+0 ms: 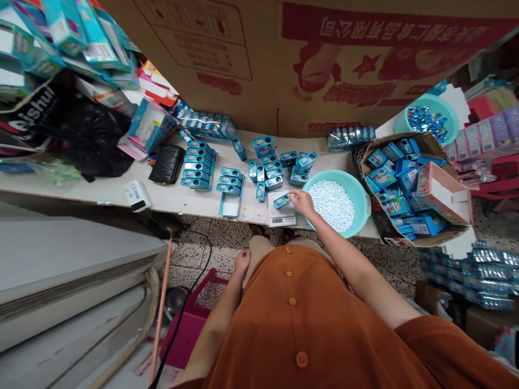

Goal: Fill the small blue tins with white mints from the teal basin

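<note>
My right hand [301,201] reaches over a small white scale [283,214] at the table's front edge, its fingers pinched on a small blue tin [281,201] that rests on the scale. Just right of the hand stands a teal bowl [362,190] full of small white pellets. Behind the scale lies a cluster of several more blue tins [279,165], with neat stacks of them [197,164] further left. My left hand [242,262] hangs below the table beside my knee, fingers loosely curled with nothing in them.
A cardboard box [438,237] of blue packets sits at the right, a second teal bowl [450,111] behind it. A black wallet [166,163], a white device [137,195] and piled packets lie left. A big carton [259,59] walls the back. A stick [161,302] and cable [190,302] are on the floor.
</note>
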`<action>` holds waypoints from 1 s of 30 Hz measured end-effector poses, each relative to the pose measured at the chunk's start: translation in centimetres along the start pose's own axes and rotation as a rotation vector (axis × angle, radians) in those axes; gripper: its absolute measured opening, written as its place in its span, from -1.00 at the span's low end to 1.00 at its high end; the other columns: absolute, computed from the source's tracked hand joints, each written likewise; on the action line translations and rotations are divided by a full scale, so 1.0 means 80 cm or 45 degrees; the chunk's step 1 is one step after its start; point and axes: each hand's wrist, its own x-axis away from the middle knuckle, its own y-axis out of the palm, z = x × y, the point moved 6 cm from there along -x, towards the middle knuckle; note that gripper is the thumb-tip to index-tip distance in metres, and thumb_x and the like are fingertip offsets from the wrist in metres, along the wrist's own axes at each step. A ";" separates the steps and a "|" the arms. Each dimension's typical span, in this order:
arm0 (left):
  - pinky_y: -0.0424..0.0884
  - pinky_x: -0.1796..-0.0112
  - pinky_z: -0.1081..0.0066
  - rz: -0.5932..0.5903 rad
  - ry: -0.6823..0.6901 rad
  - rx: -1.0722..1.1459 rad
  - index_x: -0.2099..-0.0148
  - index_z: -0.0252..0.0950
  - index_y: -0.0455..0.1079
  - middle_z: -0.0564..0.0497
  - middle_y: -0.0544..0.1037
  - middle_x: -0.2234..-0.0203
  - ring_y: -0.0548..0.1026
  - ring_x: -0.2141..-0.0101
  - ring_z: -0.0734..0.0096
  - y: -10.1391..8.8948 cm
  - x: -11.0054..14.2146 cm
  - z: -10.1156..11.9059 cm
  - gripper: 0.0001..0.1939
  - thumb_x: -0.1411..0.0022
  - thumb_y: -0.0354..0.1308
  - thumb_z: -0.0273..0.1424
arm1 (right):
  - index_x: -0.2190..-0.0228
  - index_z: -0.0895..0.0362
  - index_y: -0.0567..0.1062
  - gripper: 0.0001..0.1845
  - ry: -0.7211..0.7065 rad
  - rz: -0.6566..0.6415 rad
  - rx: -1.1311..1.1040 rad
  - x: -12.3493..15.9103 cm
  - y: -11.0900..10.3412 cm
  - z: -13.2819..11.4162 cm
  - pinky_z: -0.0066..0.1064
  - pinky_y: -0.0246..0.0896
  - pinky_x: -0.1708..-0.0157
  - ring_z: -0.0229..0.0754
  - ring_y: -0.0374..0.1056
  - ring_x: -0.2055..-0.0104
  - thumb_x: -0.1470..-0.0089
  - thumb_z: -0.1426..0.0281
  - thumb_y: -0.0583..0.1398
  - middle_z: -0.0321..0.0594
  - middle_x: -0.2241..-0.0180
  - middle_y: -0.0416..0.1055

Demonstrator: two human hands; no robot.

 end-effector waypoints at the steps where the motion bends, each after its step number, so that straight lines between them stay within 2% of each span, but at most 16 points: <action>1: 0.37 0.19 0.47 0.003 -0.017 0.004 0.23 -0.29 0.47 -0.07 0.58 0.24 0.52 0.21 0.32 0.000 0.002 -0.005 -0.79 -0.20 0.02 -0.38 | 0.32 0.06 0.57 -0.75 0.007 -0.031 0.031 -0.002 0.004 0.001 -0.37 0.15 0.29 -0.17 0.30 0.39 0.00 0.25 0.15 -0.23 0.43 0.45; 4: 0.37 0.19 0.46 0.010 -0.053 0.015 0.23 -0.28 0.46 -0.06 0.58 0.24 0.52 0.21 0.32 0.002 0.007 -0.017 -0.80 -0.19 0.03 -0.38 | 0.28 0.07 0.57 -0.71 0.016 -0.073 0.077 -0.005 0.008 0.009 -0.36 0.15 0.27 -0.15 0.30 0.37 0.05 0.24 0.19 -0.22 0.43 0.44; 8: 0.37 0.19 0.46 0.005 -0.064 0.029 0.22 -0.28 0.47 -0.06 0.58 0.24 0.52 0.20 0.32 0.006 0.006 -0.027 -0.80 -0.19 0.03 -0.37 | 0.25 0.10 0.56 -0.63 0.078 0.078 0.020 0.006 -0.016 0.031 -0.39 0.15 0.30 -0.19 0.28 0.41 0.02 0.16 0.14 -0.22 0.45 0.43; 13: 0.36 0.16 0.46 -0.008 -0.039 0.040 0.20 -0.29 0.46 -0.08 0.58 0.22 0.51 0.16 0.31 0.010 -0.004 -0.025 -0.78 -0.21 0.01 -0.38 | 0.45 0.13 0.52 -0.55 0.286 0.217 -0.130 0.035 -0.062 0.071 -0.40 0.15 0.32 -0.18 0.28 0.41 -0.01 0.03 0.06 -0.21 0.48 0.44; 17: 0.36 0.17 0.45 -0.023 -0.016 0.014 0.18 -0.32 0.46 -0.11 0.57 0.20 0.51 0.16 0.30 0.007 -0.014 -0.015 -0.76 -0.22 0.00 -0.37 | 0.57 0.13 0.43 -0.47 0.448 0.294 -0.317 0.063 -0.084 0.105 -0.40 0.16 0.34 -0.17 0.29 0.41 0.01 -0.07 0.03 -0.24 0.57 0.38; 23: 0.36 0.19 0.45 -0.025 0.045 -0.045 0.17 -0.33 0.46 -0.13 0.57 0.20 0.51 0.18 0.29 0.000 -0.023 0.010 -0.77 -0.20 0.02 -0.39 | 0.65 0.08 0.30 -0.45 0.679 0.365 -0.462 0.106 -0.086 0.155 -0.39 0.10 0.49 -0.22 0.19 0.56 0.10 -0.15 0.06 -0.34 0.72 0.17; 30: 0.37 0.17 0.43 0.022 0.123 -0.068 0.18 -0.31 0.46 -0.12 0.58 0.23 0.52 0.20 0.29 -0.008 -0.020 0.032 -0.77 -0.19 0.02 -0.39 | 0.69 0.05 0.21 -0.44 0.751 0.302 -0.461 0.136 -0.079 0.178 -0.39 0.05 0.57 -0.24 0.12 0.62 0.12 -0.18 0.04 -0.36 0.76 0.11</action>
